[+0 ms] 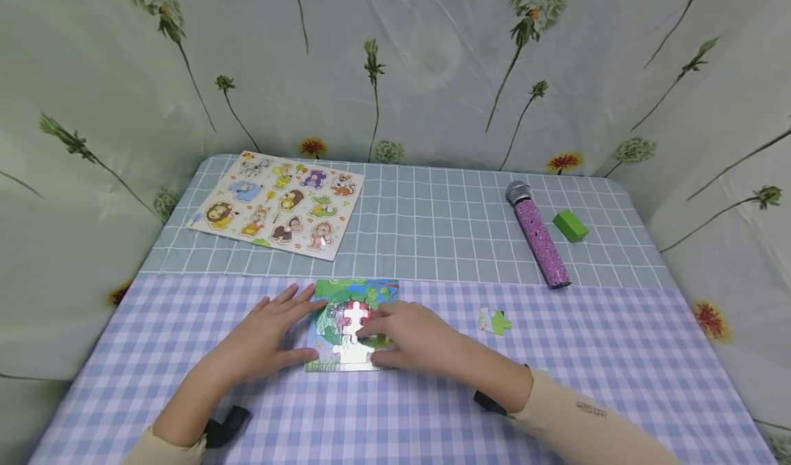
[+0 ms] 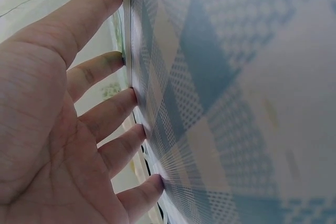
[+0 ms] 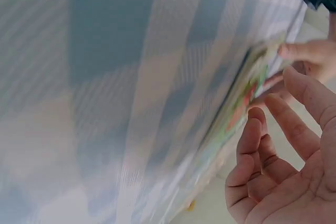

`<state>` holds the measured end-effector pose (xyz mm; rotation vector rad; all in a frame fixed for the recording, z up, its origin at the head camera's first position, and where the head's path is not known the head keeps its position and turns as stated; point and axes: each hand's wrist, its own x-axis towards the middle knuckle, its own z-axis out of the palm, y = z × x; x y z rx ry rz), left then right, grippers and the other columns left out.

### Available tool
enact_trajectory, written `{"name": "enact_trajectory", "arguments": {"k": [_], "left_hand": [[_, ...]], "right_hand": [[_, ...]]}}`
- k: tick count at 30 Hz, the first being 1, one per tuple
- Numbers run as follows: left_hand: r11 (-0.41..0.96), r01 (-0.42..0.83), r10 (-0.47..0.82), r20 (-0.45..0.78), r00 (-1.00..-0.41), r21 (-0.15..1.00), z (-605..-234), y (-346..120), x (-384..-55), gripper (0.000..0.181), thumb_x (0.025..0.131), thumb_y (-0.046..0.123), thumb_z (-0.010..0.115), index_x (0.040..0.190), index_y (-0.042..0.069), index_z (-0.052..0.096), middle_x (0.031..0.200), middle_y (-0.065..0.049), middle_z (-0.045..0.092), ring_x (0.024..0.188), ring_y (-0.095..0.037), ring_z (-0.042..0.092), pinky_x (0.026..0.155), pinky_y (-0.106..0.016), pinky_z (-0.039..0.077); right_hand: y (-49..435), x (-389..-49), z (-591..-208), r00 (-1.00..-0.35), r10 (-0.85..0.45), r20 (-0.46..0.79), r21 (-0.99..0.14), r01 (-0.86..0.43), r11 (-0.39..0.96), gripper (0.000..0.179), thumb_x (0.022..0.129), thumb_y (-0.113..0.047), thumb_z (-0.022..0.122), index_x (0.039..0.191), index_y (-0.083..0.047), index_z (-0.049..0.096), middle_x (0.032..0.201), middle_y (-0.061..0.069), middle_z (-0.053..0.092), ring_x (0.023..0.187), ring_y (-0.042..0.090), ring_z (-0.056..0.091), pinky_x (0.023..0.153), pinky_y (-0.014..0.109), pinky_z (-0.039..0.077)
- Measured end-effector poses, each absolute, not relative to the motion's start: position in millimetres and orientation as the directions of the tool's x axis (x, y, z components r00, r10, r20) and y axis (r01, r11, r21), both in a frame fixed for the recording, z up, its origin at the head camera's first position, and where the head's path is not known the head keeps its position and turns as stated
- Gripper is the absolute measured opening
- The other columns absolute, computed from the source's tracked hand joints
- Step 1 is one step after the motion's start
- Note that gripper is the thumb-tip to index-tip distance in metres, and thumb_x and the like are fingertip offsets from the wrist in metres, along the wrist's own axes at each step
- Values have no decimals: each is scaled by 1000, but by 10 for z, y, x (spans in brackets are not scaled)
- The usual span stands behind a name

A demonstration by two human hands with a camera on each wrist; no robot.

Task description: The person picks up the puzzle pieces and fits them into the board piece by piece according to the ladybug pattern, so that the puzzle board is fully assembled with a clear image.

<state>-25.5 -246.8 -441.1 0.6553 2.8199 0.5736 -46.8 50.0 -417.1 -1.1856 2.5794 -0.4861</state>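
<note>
A small jigsaw puzzle (image 1: pixel 355 288) with a green and blue border lies on the checked cloth, with pale gaps in its middle and lower part. Along its left edge my left hand (image 1: pixel 262 338) rests with fingers spread; in the left wrist view its fingertips (image 2: pixel 128 98) touch the cloth and the edge. Over the puzzle's right side, my right hand (image 1: pixel 420 338) reaches with its index finger onto the middle pieces. No piece shows between the right fingers in the right wrist view. Green and pale loose puzzle pieces (image 1: pixel 499 322) lie to the right of the right hand.
An animal picture board (image 1: pixel 272 200) lies at the back left. A glittery purple microphone (image 1: pixel 540 242) lies at the back right, beside a green block (image 1: pixel 570 225). Behind the table hangs a dandelion-print curtain (image 1: pixel 432 60).
</note>
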Motion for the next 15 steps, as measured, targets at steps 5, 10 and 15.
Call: {"name": "enact_trajectory", "arguments": {"k": [5,10,15], "left_hand": [[824,383,457,-89,-885,418,-4401,-2471,-247,77,89,51,84,156,24,57,172,-12,42,159,-48,35,118,-83,29],[818,377,456,-91,-885,434,-4399,-2464,-246,77,89,49,85,156,23,57,172,-12,41,160,-49,33,118,-84,28],[815,372,455,-94,-885,445,-4401,-2460,-251,78,88,47,86,156,23,57,173,-13,40,160,-50,32,117,-85,27]], "right_hand": [[714,-524,-4063,-680,-727,-96,-439,-627,644,41,92,-29,86,131,-22,77,104,-1,70,80,8,54,69,22,47],[971,-586,-4004,-732,-677,-76,-429,-589,685,47,93,-29,85,137,-17,73,112,4,72,90,14,65,76,29,54],[1196,-656,-3991,-801,-588,-116,-393,-507,767,48,93,-32,85,137,-17,72,117,6,72,93,16,65,81,36,56]]}}
